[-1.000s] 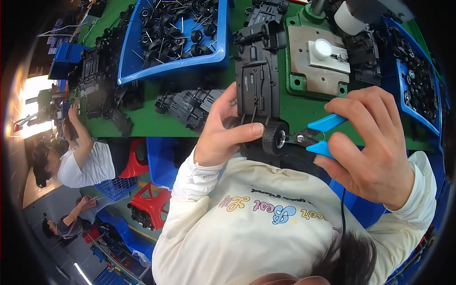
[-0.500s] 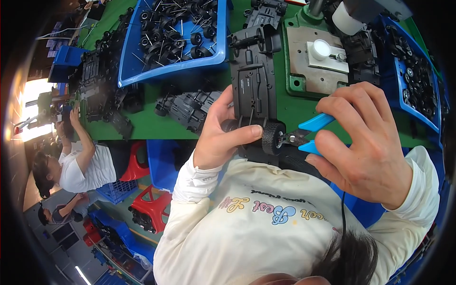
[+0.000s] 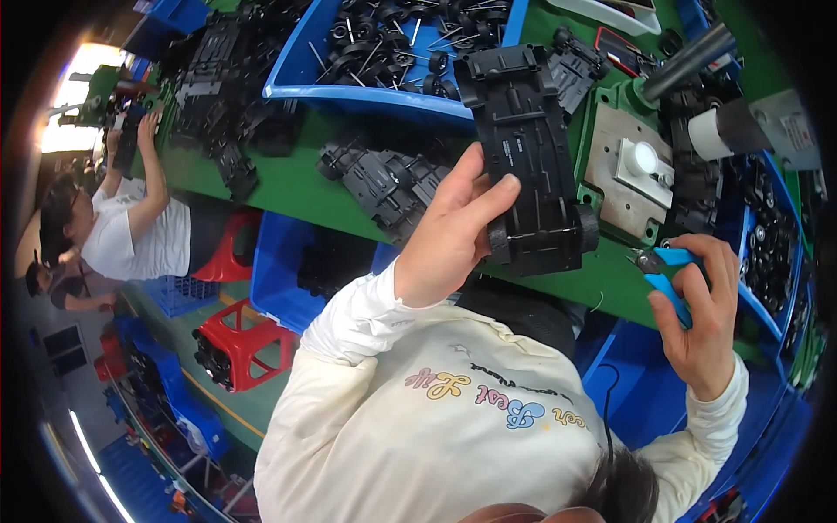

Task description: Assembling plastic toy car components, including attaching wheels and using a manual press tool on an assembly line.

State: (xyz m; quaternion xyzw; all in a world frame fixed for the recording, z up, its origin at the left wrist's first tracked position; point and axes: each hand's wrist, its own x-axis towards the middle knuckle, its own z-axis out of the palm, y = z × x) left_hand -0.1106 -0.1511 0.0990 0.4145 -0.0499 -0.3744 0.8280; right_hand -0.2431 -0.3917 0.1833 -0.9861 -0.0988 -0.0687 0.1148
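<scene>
My left hand (image 3: 453, 227) grips the near left part of a black toy car chassis (image 3: 527, 144), its thumb lying on the flat face. Black wheels show at both sides of the chassis's near end. Off to the right, apart from the chassis, my right hand (image 3: 702, 309) holds blue-handled cutting pliers (image 3: 671, 301). Their short metal jaws (image 3: 647, 261) are over the green table's edge, with nothing seen between them. Part of the fingers of my left hand is hidden behind the chassis.
A blue bin (image 3: 375, 91) of wheels on axles stands beyond my left hand. More chassis (image 3: 384, 179) lie on the green table (image 3: 305, 179). A bench press (image 3: 623, 166) is at right, beside a bin of wheels (image 3: 767, 253). Another person (image 3: 131, 218) works at far left.
The pliers have come away from the wheel and moved right with my right hand. My left hand has turned the chassis slightly, and its grip is now farther from the near wheels. The view has shifted.
</scene>
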